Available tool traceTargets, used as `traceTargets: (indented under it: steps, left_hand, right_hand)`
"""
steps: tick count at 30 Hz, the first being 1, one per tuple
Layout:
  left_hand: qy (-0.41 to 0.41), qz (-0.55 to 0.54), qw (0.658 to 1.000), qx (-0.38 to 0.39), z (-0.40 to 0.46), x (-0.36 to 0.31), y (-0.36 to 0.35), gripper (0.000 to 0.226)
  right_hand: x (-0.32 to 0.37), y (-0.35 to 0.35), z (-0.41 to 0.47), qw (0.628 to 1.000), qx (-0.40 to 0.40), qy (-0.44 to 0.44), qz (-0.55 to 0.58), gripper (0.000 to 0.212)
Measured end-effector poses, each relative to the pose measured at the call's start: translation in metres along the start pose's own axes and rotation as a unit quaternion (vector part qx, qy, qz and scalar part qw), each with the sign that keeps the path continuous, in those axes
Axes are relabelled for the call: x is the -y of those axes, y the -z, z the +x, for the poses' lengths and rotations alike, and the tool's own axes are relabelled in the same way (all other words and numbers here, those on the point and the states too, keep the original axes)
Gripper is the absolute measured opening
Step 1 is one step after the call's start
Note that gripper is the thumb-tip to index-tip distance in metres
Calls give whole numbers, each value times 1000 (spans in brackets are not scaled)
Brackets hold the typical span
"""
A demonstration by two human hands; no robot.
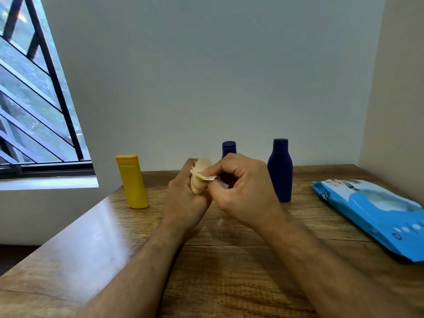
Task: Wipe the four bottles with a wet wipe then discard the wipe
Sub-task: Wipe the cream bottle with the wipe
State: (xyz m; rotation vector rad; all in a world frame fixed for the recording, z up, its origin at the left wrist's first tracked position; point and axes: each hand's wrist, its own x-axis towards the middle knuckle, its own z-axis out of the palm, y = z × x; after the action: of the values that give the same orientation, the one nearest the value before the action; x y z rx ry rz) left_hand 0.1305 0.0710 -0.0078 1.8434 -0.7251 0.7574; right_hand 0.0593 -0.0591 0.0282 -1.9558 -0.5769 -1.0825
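Head view: a person's two bare forearms reach forward over a wooden surface [229, 271] that meets a pale wall.
Left hand [183, 200]: raised above the middle of the surface, fingers curled round a small peach bottle [202, 173], which it holds upright, top uppermost.
Right hand [243, 189]: just beside the left, touching it; thumb and fingers pinch a wipe [210, 178] against the side of the peach bottle.
Wipe: a small pale, crumpled piece, mostly hidden by the fingers; only an edge shows.
Yellow bottle [133, 182]: stands on the surface to the left of the hands, cap up, leaning slightly left, apart from them.
Far blue bottle [229, 148]: stands behind the right hand, near the wall; only its dark cap and neck show above the knuckles.
Tall blue bottle [280, 171]: stands upright on the surface to the right of the hands, cap up, near the right wrist but not touching it.
Wipes pack [371, 214]: a light blue soft pack lying flat at the right edge of the surface, well apart from the bottles; its print is too blurred to read.
Window [34, 88]: at the far left, with dark bars and a white sill, beyond the surface's left end.
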Motion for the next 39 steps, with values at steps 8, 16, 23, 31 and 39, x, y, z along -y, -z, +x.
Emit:
traceTargets:
  steps: [8,16,23,31,39]
  left_hand:
    - [-49,-22,998,37,-1,-4,1,44]
    - [29,-62,998,-11,1,-7,0,37]
    - [39,-81,994,54,-6,-11,-6,43]
    - [-38,7,998,52,-3,-11,-1,39]
    - [-5,-36,999,24,-2,-12,0,34]
  right_hand:
    - [-11,9,7,990,-37,-137,-18,14]
    - [2,-5,-5,997,63,-17,-28,17]
    - [-6,2,6,982,-162,-90,-24,14]
    - [-7,7,1,1000,29,-10,-6,24]
    - [-11,9,7,996,-24,-88,7,24]
